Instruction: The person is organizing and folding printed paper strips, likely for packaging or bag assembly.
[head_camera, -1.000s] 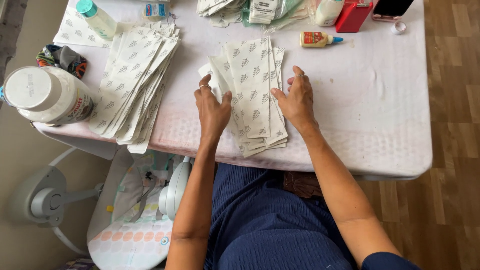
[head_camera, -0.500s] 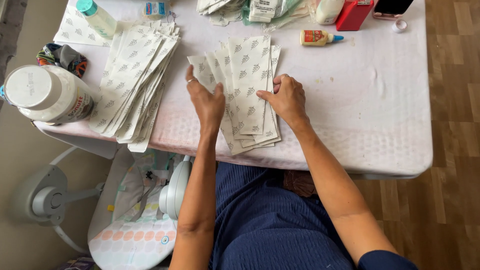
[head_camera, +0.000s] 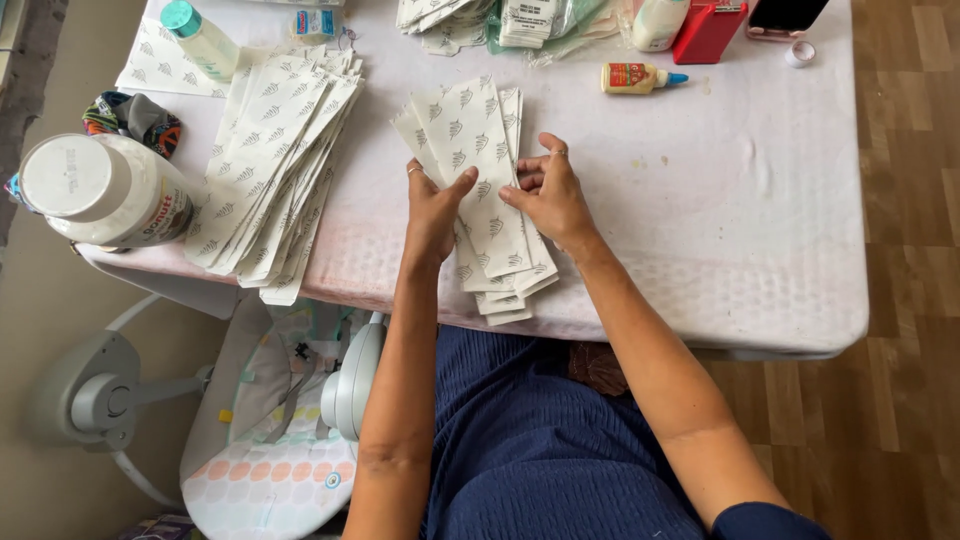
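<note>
A stack of white paper bags with a small grey printed pattern (head_camera: 478, 150) lies on the table's near edge in front of me. My left hand (head_camera: 433, 208) pinches the stack's left side, thumb on top of the uppermost bag. My right hand (head_camera: 550, 195) holds the right side of the same stack, thumb on top and fingers curled underneath. The bags fan out slightly at their far ends. A larger pile of the same flat bags (head_camera: 275, 170) is spread out to the left, apart from both hands.
The table has a white cloth (head_camera: 720, 220). A large white-lidded jar (head_camera: 105, 190) stands at the left edge. A small glue bottle (head_camera: 640, 78), a red box (head_camera: 708, 30), a phone and more paper lie at the back. A baby bouncer seat (head_camera: 270, 430) sits on the floor at left.
Both hands have moved inward from the stack's outer sides and now meet over its middle, thumbs on top. The stack has shifted and fanned a little.
</note>
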